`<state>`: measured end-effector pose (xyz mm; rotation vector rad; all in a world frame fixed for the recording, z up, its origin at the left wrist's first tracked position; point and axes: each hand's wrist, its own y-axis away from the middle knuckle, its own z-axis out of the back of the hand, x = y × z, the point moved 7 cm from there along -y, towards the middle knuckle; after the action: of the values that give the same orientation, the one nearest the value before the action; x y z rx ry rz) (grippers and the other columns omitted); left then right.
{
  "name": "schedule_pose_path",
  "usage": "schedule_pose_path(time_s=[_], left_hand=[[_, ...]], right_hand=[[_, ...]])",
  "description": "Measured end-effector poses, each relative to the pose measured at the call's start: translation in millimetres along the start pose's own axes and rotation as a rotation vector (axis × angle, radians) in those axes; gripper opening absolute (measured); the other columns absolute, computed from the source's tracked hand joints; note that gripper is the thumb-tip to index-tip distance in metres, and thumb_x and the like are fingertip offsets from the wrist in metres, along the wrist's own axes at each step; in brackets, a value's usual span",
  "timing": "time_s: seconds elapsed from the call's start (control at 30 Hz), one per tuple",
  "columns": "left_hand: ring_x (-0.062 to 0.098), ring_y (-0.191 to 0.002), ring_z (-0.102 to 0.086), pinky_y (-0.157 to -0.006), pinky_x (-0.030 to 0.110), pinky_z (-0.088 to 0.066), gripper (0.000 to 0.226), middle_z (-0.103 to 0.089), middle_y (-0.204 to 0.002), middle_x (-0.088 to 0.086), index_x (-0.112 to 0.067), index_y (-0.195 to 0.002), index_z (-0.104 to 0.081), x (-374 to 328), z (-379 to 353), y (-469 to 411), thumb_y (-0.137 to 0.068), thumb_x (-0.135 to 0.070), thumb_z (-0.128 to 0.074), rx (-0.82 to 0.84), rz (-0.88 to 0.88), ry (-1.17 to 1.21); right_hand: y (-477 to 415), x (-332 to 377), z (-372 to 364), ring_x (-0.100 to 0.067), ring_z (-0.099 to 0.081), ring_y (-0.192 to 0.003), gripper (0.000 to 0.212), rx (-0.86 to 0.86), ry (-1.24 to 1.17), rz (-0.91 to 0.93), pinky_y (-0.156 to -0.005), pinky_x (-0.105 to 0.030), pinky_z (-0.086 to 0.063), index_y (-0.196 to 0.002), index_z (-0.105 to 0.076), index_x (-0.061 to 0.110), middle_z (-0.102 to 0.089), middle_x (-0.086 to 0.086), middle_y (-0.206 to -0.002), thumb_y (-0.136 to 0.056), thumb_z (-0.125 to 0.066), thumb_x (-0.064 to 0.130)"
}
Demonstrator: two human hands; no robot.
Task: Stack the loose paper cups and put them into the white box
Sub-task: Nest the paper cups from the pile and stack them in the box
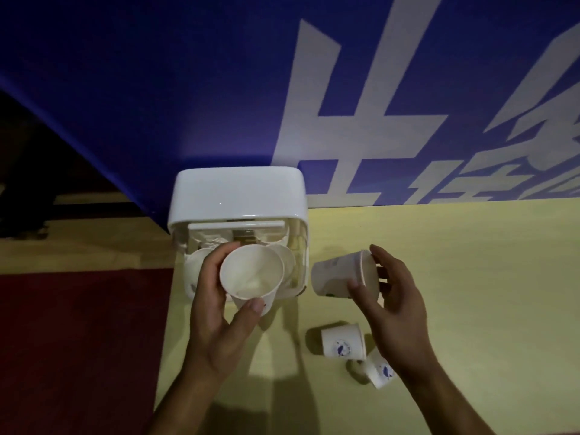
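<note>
Cups first: the left hand (216, 302) curls fingers and thumb round an upright cup (251, 271) held just in front of the white box (238, 196), which has more cups inside. At three o'clock from it, the right hand (398, 309) grips a second cup (342, 276) tipped sideways, base toward nine o'clock. On the yellow table (470, 277), at five o'clock from the box, a loose cup (342, 342) lies beside a last cup (381, 372).

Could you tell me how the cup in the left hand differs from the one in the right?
The left-hand cup is upright, showing its plain inside; the right-hand cup is tipped sideways, base toward the white box, showing its printed wall. The left-hand cup overlaps the box's opening; the right-hand cup is beside the box. Both are white paper cups.
</note>
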<state>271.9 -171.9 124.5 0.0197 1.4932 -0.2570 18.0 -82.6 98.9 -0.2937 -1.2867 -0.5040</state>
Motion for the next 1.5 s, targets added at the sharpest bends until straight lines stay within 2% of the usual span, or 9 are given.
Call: schedule_pose_path(time_s=[0.1, 0.37, 0.53, 0.67, 0.9, 1.07, 1.2, 1.3, 1.5], left_hand=[[0.032, -0.129, -0.055, -0.101, 0.05, -0.048, 0.079, -0.054, -0.143, 0.007, -0.018, -0.143, -0.046, 13, 29, 7, -0.077, -0.048, -0.076, -0.014, 0.026, -0.015], [0.029, -0.126, -0.056, -0.102, 0.048, -0.047, 0.074, -0.057, -0.138, 0.004, -0.024, -0.138, -0.049, 23, 55, 8, -0.071, -0.033, -0.081, -0.058, 0.059, 0.001], [0.03, -0.124, -0.058, -0.102, 0.05, -0.047, 0.07, -0.059, -0.135, 0.003, -0.027, -0.134, -0.05, 25, 59, 4, -0.072, -0.031, -0.081, -0.073, 0.061, -0.001], [0.028, -0.123, -0.058, -0.102, 0.048, -0.047, 0.069, -0.06, -0.133, 0.0, -0.029, -0.133, -0.051, 26, 57, 5, -0.072, -0.031, -0.082, -0.081, 0.075, 0.007], [0.028, -0.122, -0.059, -0.099, 0.044, -0.049, 0.069, -0.06, -0.132, -0.004, -0.025, -0.134, -0.05, 26, 52, 6, -0.072, -0.03, -0.081, -0.076, 0.098, 0.006], [0.03, -0.124, -0.058, -0.099, 0.049, -0.049, 0.07, -0.059, -0.136, 0.002, -0.023, -0.135, -0.05, 28, 49, 5, -0.073, -0.03, -0.082, -0.072, 0.102, -0.024], [0.031, -0.125, -0.058, -0.097, 0.041, -0.049, 0.071, -0.059, -0.137, 0.004, -0.022, -0.135, -0.05, 24, 43, 0, -0.075, -0.026, -0.086, -0.064, 0.09, -0.051], [0.029, -0.124, -0.058, -0.096, 0.033, -0.052, 0.072, -0.06, -0.135, 0.001, -0.027, -0.135, -0.051, 20, 32, -7, -0.073, -0.029, -0.088, -0.036, 0.086, -0.071], [0.016, -0.127, -0.057, -0.097, 0.036, -0.055, 0.078, -0.059, -0.136, -0.012, -0.032, -0.138, -0.052, 20, -1, -24, -0.072, -0.034, -0.093, 0.075, 0.117, -0.203]], right_hand=[[0, 13, -31, -0.009, -0.062, -0.119, 0.069, -0.004, 0.082, 0.066, -0.09, -0.032, -0.056, -0.135, -0.058, 0.035, -0.061, 0.022, -0.13, -0.074, -0.085, 0.054], [-17, 31, -93, -0.004, -0.059, -0.113, 0.068, 0.053, 0.22, 0.261, -0.086, -0.014, -0.047, -0.13, -0.061, 0.024, -0.061, 0.016, -0.122, -0.072, -0.091, 0.044], [-28, 16, -111, -0.011, -0.056, -0.121, 0.077, 0.121, 0.316, 0.293, -0.096, -0.028, -0.05, -0.133, -0.06, 0.02, -0.059, 0.01, -0.128, -0.07, -0.088, 0.054], [-30, 2, -122, -0.01, -0.051, -0.124, 0.084, 0.147, 0.387, 0.297, -0.103, -0.016, -0.039, -0.135, -0.061, 0.019, -0.059, 0.009, -0.133, -0.069, -0.08, 0.068], [-30, -22, -140, -0.017, -0.054, -0.131, 0.083, 0.148, 0.464, 0.312, -0.109, -0.032, -0.045, -0.14, -0.06, 0.014, -0.06, 0.0, -0.142, -0.077, -0.076, 0.066], [-32, -33, -141, -0.011, -0.05, -0.136, 0.081, 0.145, 0.421, 0.239, -0.112, -0.035, -0.045, -0.145, -0.057, 0.019, -0.058, 0.004, -0.146, -0.079, -0.08, 0.06], [-23, -21, -132, -0.007, -0.046, -0.14, 0.08, 0.157, 0.363, 0.206, -0.115, -0.018, -0.035, -0.15, -0.052, 0.021, -0.053, 0.007, -0.151, -0.083, -0.076, 0.058], [-10, -2, -109, -0.007, -0.052, -0.135, 0.057, 0.081, 0.229, 0.16, -0.11, -0.037, -0.047, -0.147, -0.055, 0.026, -0.058, 0.013, -0.144, -0.095, -0.067, 0.045], [-14, 39, -94, -0.011, -0.06, -0.13, 0.053, 0.181, 0.005, 0.16, -0.102, -0.038, -0.052, -0.15, -0.051, 0.031, -0.066, 0.015, -0.136, -0.1, -0.066, 0.035]])
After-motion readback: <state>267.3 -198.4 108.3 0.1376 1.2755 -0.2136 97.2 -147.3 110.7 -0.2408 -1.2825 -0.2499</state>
